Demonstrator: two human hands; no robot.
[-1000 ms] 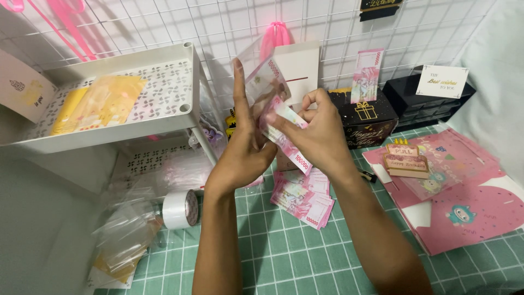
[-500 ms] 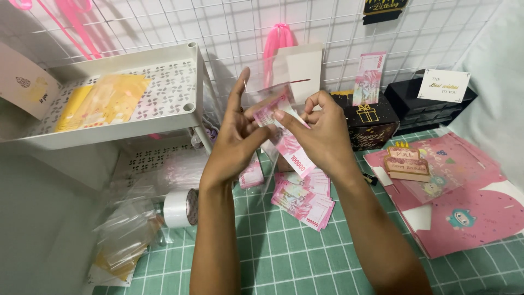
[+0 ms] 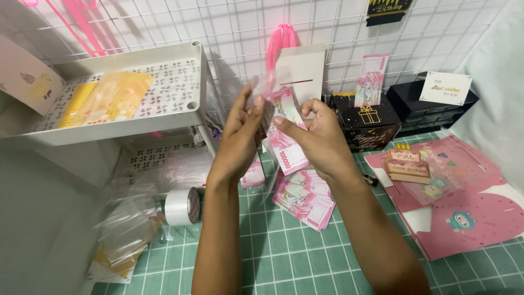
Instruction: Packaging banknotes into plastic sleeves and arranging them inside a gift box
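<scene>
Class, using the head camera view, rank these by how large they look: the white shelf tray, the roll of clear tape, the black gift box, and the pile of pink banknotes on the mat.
1. white shelf tray
2. black gift box and pile of pink banknotes: look alike, unranked
3. roll of clear tape

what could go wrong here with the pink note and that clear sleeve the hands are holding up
The pink paper banknote is pinched between the left hand and right hand along with a thin clear plastic sleeve; forcing it in could crease the note or split the film.

If the grip slips, the note may drop onto the loose stack of pink banknotes lying on the green grid cutting mat and get mixed in.
</scene>
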